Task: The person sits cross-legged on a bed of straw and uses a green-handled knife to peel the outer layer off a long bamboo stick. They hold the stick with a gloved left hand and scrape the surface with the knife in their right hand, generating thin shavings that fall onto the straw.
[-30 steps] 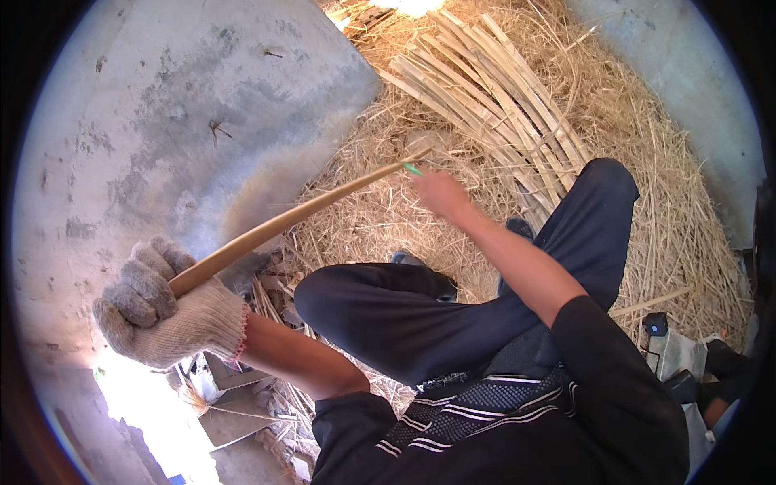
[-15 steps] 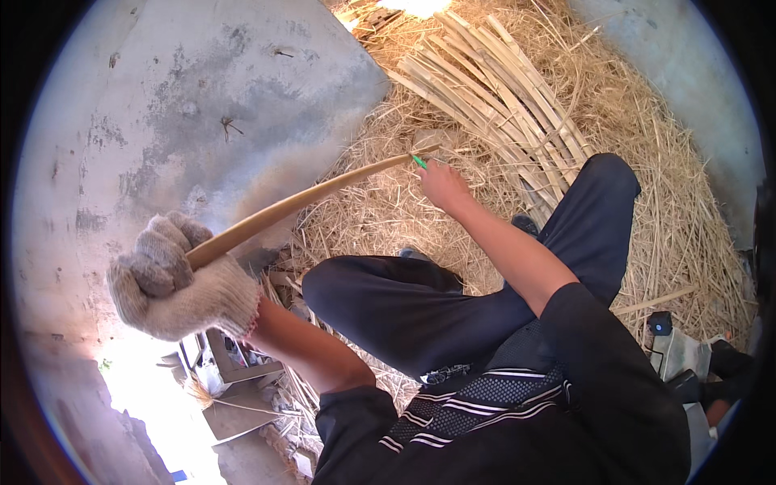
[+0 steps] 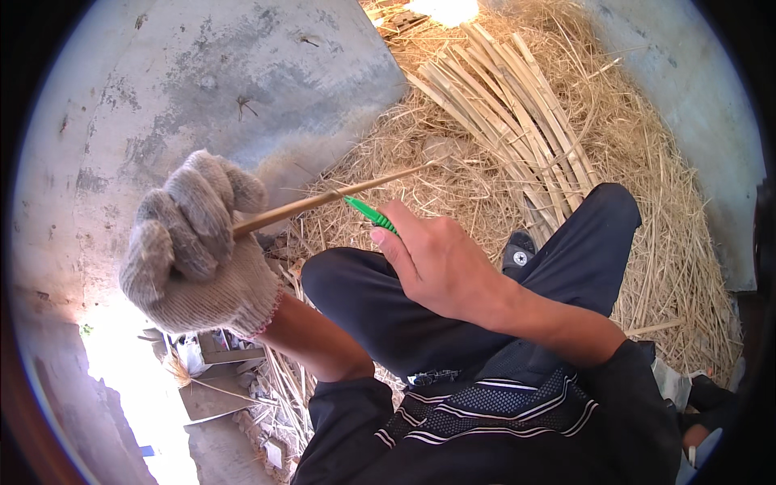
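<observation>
My left hand point(image 3: 206, 250), in a grey knit glove, is closed around one end of a narrow wooden strip point(image 3: 295, 208) that looks like split bamboo. The strip points right and away, tapering toward its far end. Bare, my right hand point(image 3: 457, 271) grips a green-handled knife point(image 3: 372, 216) with thumb and fingers. The knife's front end lies against the strip about midway along, where a thin curl of shaving seems to stand up. Its blade is hardly visible.
A bundle of long pale strips point(image 3: 517, 113) lies beyond my knees on a thick bed of shavings point(image 3: 663, 218). A concrete slab point(image 3: 283, 81) rises at the far left. My crossed legs point(image 3: 364, 299) and one dark shoe point(image 3: 518, 252) are below the hands.
My right hand has drawn the knife from near the strip's far end back toward me, about halfway along. My left hand has risen slightly, still holding the strip, which has turned.
</observation>
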### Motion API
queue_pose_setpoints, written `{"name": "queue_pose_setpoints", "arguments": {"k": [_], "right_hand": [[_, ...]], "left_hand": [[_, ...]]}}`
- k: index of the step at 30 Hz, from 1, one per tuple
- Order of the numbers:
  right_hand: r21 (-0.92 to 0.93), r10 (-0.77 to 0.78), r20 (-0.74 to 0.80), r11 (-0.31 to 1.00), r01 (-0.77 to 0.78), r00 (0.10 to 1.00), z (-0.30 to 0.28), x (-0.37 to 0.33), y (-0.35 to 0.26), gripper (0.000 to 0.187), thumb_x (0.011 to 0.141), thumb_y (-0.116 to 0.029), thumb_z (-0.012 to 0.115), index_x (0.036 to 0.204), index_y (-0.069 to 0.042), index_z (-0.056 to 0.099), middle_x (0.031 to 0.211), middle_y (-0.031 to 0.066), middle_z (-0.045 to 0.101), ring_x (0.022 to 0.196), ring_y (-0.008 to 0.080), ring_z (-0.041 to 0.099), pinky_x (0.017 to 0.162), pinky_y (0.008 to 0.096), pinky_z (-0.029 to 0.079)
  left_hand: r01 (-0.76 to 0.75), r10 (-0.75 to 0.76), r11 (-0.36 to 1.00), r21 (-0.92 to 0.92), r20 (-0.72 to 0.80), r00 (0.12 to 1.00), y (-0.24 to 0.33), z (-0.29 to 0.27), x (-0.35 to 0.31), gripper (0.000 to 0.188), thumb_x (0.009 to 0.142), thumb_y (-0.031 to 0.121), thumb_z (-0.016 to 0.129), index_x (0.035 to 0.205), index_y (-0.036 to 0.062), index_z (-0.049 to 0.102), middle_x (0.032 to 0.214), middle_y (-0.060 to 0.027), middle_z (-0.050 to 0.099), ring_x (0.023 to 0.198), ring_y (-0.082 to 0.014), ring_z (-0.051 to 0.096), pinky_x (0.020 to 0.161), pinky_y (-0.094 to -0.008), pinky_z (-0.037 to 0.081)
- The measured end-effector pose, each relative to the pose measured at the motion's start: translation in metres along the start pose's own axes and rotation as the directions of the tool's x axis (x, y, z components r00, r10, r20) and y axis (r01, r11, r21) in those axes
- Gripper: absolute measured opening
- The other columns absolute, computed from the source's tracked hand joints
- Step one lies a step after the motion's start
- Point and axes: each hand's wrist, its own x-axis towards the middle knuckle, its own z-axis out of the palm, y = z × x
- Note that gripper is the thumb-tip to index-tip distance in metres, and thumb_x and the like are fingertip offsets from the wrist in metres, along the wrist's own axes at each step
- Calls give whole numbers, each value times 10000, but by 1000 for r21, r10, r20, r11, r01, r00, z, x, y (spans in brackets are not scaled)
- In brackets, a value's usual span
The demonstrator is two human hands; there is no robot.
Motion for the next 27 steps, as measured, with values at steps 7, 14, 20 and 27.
{"name": "queue_pose_setpoints", "arguments": {"k": [7, 14, 20, 27], "right_hand": [[-255, 123, -28, 959, -126, 992, 11, -2, 21, 245, 992, -242, 474, 983, 2, 489, 542, 208, 569, 516, 411, 611, 487, 496, 497], [-215, 46, -49, 975, -56, 998, 11, -7, 7, 222, 982, -225, 509, 980, -3, 492, 514, 183, 533, 488, 380, 595, 457, 474, 470], [-236, 63, -74, 969, -79, 995, 9, 3, 7, 221, 983, -224, 506, 967, -4, 496, 500, 179, 534, 469, 376, 595, 442, 463, 474], [-302, 89, -167, 944, -137, 982, 20, 9, 29, 234, 982, -245, 507, 961, -12, 497, 528, 180, 571, 489, 388, 615, 439, 475, 494]], "left_hand": [[-62, 70, 997, -50, 173, 982, -8, -6, 5, 314, 780, 208, 465, 475, 155, 414, 427, -8, 395, 415, -135, 342, 367, -318, 347], [-141, 144, 989, 37, -83, 986, -9, 9, 0, 329, 772, 197, 452, 462, 182, 342, 396, 10, 289, 420, -126, 230, 401, -324, 245], [-198, 219, 971, 134, -172, 960, -11, 7, 3, 340, 762, 172, 449, 461, 188, 294, 400, 18, 235, 396, -119, 195, 383, -319, 219], [-270, 290, 956, 117, -225, 930, -16, 22, 9, 338, 749, 156, 453, 463, 191, 276, 401, 17, 226, 376, -110, 193, 358, -298, 209]]}}
